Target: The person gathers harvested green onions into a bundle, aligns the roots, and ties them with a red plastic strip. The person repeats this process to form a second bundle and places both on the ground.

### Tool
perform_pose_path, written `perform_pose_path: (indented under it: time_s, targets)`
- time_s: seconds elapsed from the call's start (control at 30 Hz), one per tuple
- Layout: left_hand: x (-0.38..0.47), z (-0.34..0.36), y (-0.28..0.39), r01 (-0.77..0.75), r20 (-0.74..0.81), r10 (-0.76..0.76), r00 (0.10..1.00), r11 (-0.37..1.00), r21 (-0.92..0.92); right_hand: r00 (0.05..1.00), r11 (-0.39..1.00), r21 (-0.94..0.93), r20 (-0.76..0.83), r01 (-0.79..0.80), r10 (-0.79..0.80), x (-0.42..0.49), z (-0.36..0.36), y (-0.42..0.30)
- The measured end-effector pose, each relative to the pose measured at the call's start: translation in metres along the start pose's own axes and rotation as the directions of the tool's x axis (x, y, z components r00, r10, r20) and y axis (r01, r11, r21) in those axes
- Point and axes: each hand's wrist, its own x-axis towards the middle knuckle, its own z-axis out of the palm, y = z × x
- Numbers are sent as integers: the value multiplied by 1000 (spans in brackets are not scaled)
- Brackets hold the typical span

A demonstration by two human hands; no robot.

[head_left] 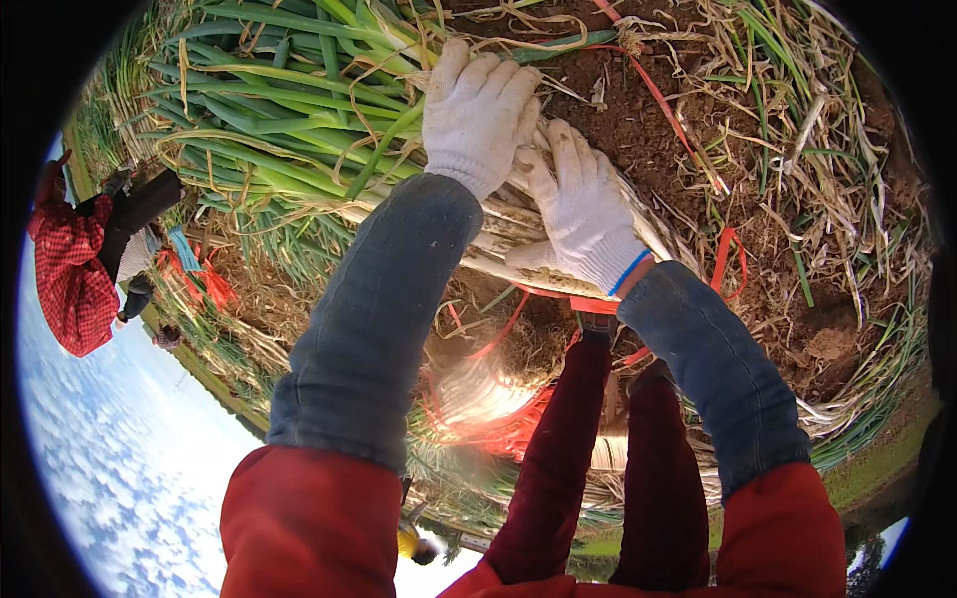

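Note:
Both my hands wear white knitted gloves and rest on a large bunch of green onions (516, 232) lying on the soil. My left hand (478, 112) is higher up, its fingers bent over the bunch where the white stalks meet the green leaves (299, 112). My right hand (579, 202) lies on the white stalks with fingers spread and thumb apart, pressing against them. A red plastic strap (594, 304) shows under the stalks near my right wrist. The underside of the bunch is hidden.
Brown soil with dry leaves (815, 149) and loose red strap (665, 105) lies at the right. A heap of red strapping (516, 426) is by my legs. More onions (875, 426) lie at the lower right. A person in a red checked top (71, 276) is at the far left.

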Motion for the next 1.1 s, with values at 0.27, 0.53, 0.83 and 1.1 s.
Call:
perform_pose_path:
  time_s: [0.27, 0.53, 0.83, 1.1]
  targets:
    - [-78, -118, 44, 404, -217, -521, 825, 814, -417, 998, 999, -5, -41, 53, -54, 3, 18, 17]
    - [-159, -87, 73, 442, 864, -487, 123, -753, -487, 996, 994, -71, -2, 87, -88, 7, 11, 13]
    - [-123, -63, 69, 263, 641, -752, 155, -594, -760, 995, 996, 23, 47, 89, -90, 5, 10, 23]
    - [-111, -53, 43, 652, 603, -753, 264, -321, -687, 993, 982, -173, 82, -74, 89, 10, -2, -17]
